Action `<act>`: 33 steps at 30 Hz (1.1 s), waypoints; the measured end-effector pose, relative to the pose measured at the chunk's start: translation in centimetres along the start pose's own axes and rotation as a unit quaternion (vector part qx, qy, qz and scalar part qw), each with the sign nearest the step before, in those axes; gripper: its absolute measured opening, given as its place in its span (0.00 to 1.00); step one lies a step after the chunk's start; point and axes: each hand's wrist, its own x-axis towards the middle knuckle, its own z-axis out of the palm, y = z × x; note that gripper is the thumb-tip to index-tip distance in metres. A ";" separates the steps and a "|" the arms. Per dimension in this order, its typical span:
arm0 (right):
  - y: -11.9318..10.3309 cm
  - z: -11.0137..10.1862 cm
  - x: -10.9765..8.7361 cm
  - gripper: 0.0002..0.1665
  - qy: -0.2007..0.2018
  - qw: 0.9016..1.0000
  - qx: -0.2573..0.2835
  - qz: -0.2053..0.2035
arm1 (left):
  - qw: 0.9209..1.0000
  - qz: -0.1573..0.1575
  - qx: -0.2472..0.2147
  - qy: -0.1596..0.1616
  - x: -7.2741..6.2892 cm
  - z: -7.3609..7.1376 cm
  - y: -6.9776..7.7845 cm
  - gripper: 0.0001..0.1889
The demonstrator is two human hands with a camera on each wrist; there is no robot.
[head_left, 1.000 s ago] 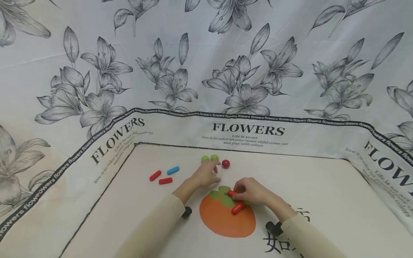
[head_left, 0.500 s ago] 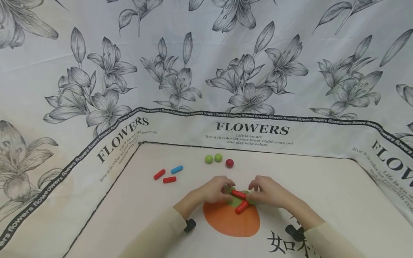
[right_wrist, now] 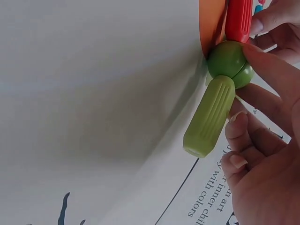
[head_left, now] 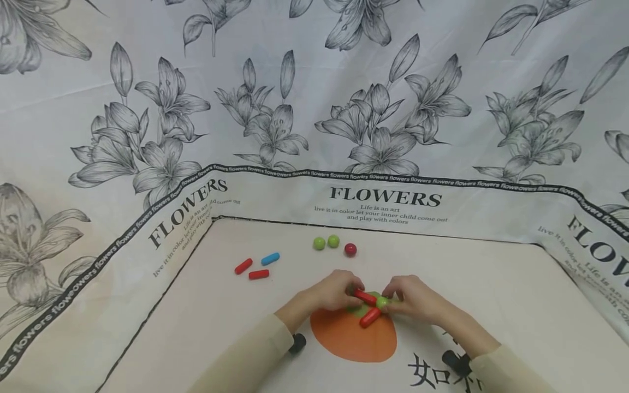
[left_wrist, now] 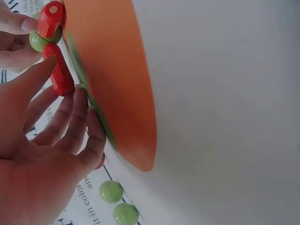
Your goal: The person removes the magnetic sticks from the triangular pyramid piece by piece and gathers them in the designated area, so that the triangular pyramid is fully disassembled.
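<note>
Over the orange persimmon print [head_left: 351, 335], my left hand [head_left: 336, 289] pinches a red rod [left_wrist: 58, 70] between thumb and fingers. One end of that rod meets a glossy green ball [head_left: 382, 304]. My right hand [head_left: 413, 297] holds this ball between thumb and fingertips. A second red rod [head_left: 371, 316] joins the same ball and slants toward the front left. In the right wrist view, a light green rod [right_wrist: 208, 117] also sticks out from the ball; the right hand hides it in the head view.
Farther back lie two green balls [head_left: 319, 243] and a dark red ball [head_left: 350, 249]. Left of them are a blue rod [head_left: 270, 258] and two loose red rods [head_left: 259, 274]. A flower-printed cloth [head_left: 383, 136] rises behind the pale tabletop [head_left: 472, 273].
My left hand has come back from beside the far balls and taken hold of a red rod. My right hand has moved slightly right, and the green ball now shows at its fingertips.
</note>
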 end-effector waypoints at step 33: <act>0.9 -0.2 0.2 0.10 -0.027 0.999 0.023 0.004 | 0.998 -0.030 -0.043 0.047 0.1 -0.4 -0.6 0.05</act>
